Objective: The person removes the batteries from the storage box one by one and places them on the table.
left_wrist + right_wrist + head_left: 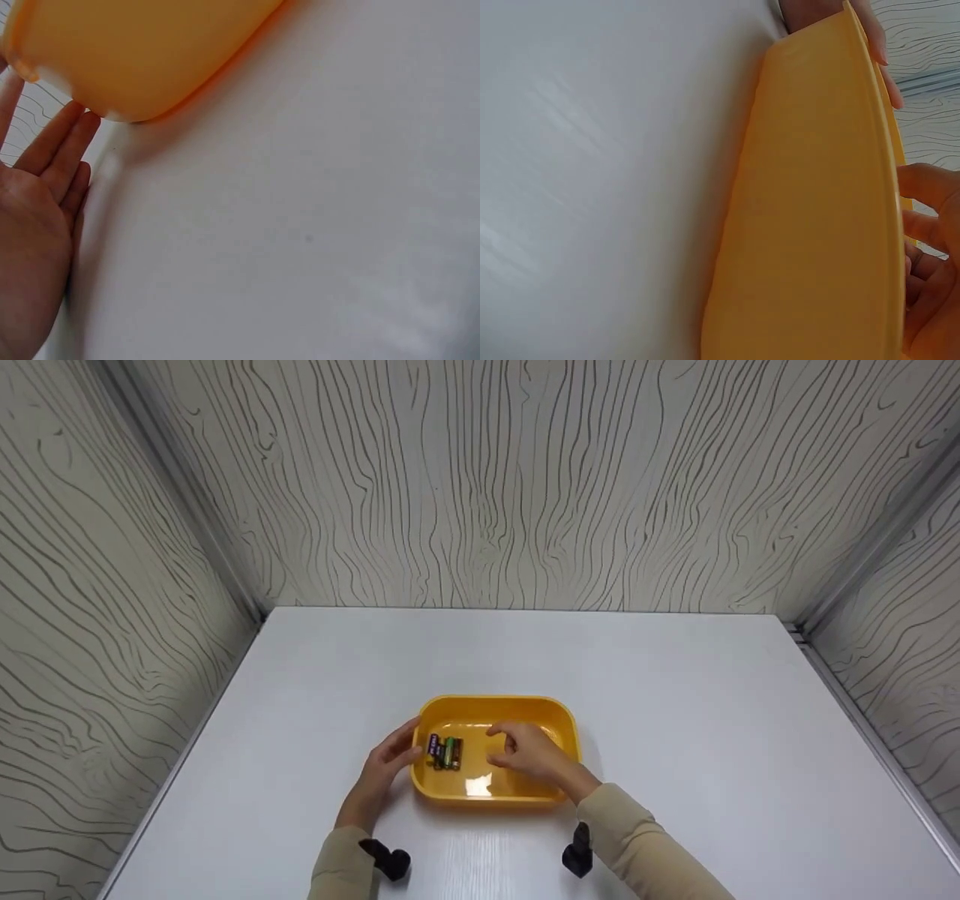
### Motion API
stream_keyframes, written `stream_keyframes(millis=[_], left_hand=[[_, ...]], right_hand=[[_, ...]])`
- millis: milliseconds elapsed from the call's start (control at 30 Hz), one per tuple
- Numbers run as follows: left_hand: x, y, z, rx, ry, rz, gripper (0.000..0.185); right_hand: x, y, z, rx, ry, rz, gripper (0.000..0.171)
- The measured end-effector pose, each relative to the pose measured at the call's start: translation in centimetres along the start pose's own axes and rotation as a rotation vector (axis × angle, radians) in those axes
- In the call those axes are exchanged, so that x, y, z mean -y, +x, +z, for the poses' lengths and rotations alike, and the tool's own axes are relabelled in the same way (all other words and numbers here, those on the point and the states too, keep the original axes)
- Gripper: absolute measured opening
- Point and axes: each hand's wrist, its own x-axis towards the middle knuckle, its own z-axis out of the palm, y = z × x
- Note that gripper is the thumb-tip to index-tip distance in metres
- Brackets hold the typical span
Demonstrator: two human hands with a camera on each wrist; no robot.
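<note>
- a white table (675, 735) is seen filling the floor of a booth, and it is closed in on three sides by pale walls (525, 487) printed with dark wavy lines.
- a yellow tray (495, 706) is set on the table, near the front edge and a little left of the middle; its outer wall is shown close up in both wrist views.
- the left hand (382, 771) is laid against the tray's left end; in the left wrist view the fingers (56, 146) are held straight and together, their tips touching the tray's rounded corner, and nothing is gripped.
- the right hand (529, 751) is held over the tray's right half, above its floor, with the fingers loosely curled and the thumb pointed left; no object is seen between them, and whether the tray floor is touched cannot be told.
- beige sleeves (645, 847) are worn on both arms, and a small black device (577, 851) is strapped at each wrist.
- a small cluster of batteries (445, 752) is seen lying side by side on the tray floor in its left half, just beside the left hand's thumb and apart from the right hand; purple, green and orange casings are made out, though the exact count cannot be told.
</note>
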Motion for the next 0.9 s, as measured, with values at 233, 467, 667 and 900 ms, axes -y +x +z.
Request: stream_keyframes(millis=[233, 467, 667, 900], left_hand=[[-0.1, -0.1, 0.0, -0.011, 0.01, -0.009, 0.057], [-0.1, -0.1, 0.1, -0.005, 0.034, 0.009, 0.056], [-0.1, 0.0, 0.2, -0.001, 0.031, 0.007, 0.059], [-0.1, 0.0, 0.1, 0.004, 0.042, -0.002, 0.058]], right_hand=[[0.5, 0.6, 1.6, 0.032, 0.024, 0.052, 0.044], [1.1, 1.5, 3.2, 0.035, 0.047, 0.105, 0.051], [1.2, 2.4, 4.3, 0.004, 0.068, 0.144, 0.058], [1.1, 3.0, 5.1, -0.031, 0.07, 0.165, 0.062]])
